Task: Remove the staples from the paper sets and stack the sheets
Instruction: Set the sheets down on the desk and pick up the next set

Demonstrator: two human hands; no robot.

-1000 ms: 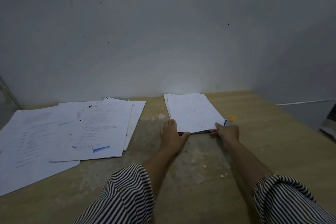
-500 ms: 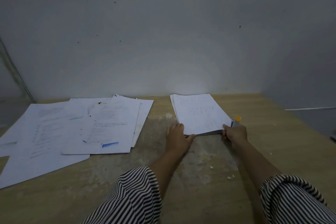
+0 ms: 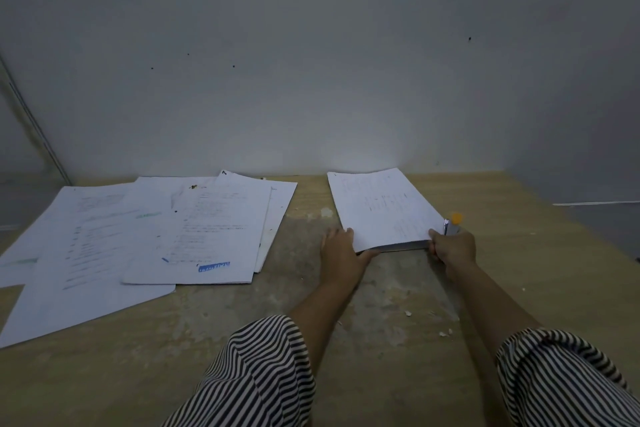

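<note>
Paper stack [image 3: 382, 210], print illegible, hands gripping near corners: left [image 3: 341, 251], right [image 3: 452, 248].

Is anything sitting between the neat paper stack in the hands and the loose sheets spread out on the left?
Nothing visible does. Only bare table separates the paper stack from the loose sheets. The left hand and right hand hold the stack's near corners; the right also holds a small tool.
</note>
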